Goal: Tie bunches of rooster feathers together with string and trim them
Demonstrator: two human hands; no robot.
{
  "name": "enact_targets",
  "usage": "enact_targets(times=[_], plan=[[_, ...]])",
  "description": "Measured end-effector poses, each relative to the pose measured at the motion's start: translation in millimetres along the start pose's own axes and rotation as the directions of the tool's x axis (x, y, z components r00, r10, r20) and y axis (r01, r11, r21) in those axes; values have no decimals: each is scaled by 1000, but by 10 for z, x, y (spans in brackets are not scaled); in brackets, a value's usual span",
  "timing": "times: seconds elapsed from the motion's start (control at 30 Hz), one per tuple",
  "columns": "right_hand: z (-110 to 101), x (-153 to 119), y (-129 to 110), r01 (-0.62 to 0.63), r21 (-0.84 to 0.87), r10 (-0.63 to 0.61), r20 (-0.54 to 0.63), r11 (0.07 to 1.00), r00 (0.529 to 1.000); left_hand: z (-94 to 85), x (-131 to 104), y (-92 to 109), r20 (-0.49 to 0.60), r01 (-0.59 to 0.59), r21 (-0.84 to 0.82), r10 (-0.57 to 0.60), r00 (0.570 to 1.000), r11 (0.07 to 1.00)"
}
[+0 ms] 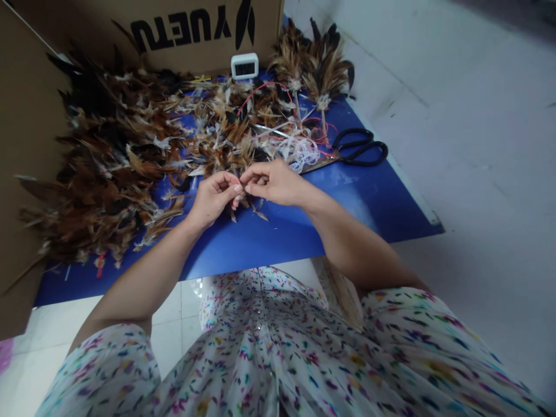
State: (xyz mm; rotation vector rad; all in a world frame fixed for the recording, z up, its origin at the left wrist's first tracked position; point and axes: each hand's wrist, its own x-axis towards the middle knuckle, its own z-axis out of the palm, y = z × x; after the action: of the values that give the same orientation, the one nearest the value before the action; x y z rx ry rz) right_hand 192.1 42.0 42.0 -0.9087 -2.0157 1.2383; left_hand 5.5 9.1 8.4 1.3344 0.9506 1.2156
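Note:
Both hands meet over the front part of the blue table (304,226), fingertips almost touching. My left hand (217,197) is closed in a pinch around the base of a small feather bunch (237,171), whose feathers fan away behind the fingers. Thumb and forefinger of my right hand (271,182) are pressed together beside it; whatever they grip is too small to make out. A few feather bits (259,214) lie just below the hands. White ribbon (299,150) and red string (319,124) lie tangled behind my right hand.
Brown feathers (104,174) are heaped across the left side. Black-handled scissors (360,147) lie at the right. Two tied feather bunches (324,69) are at the back right. A white digital clock (244,66) stands before a cardboard box (182,29).

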Motion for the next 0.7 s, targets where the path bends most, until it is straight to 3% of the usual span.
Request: enact_targets(times=[0.3,0.7], plan=[[30,-23,-21,17,-184,-22,-26,983,999,10,-9,2,1,23,-16,-23,1000,1000],[67,-62,-57,55,-301,-72,-47,952,996,24,-25,35,-48,88,-56,-91,995,995]])
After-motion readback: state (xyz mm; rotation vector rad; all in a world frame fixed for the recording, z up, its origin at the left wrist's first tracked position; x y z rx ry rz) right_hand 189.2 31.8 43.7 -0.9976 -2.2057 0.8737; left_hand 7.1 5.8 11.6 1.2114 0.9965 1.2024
